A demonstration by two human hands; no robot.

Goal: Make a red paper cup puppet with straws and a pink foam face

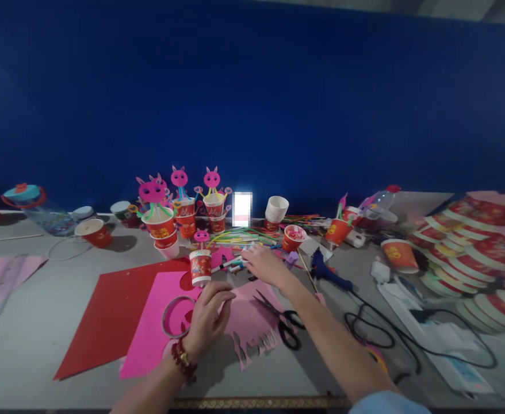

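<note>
My left hand (211,313), with a red bead bracelet, hovers over the pink sheets with its fingers bent and thumb drawn in. What it pinches, if anything, is too small to make out. My right hand (263,263) reaches with fingers stretched down to several white markers (236,265) among the craft pieces; its fingertips are partly hidden. Just beyond my left hand stands a red patterned paper cup (200,268) with a small pink animal head (201,236) above it. Black-handled scissors (283,319) lie open on a cut light pink sheet (248,310) between my arms. A tape roll (177,317) lies left of my left hand.
Cups with pink animal figures (152,191) stand back left. Red (110,310) and bright pink sheets (142,328) lie front left. Right are a blue glue gun (328,273), its black cord, a white power strip (437,339) and stacked paper cups (472,253). A blue wall (252,103) rises behind.
</note>
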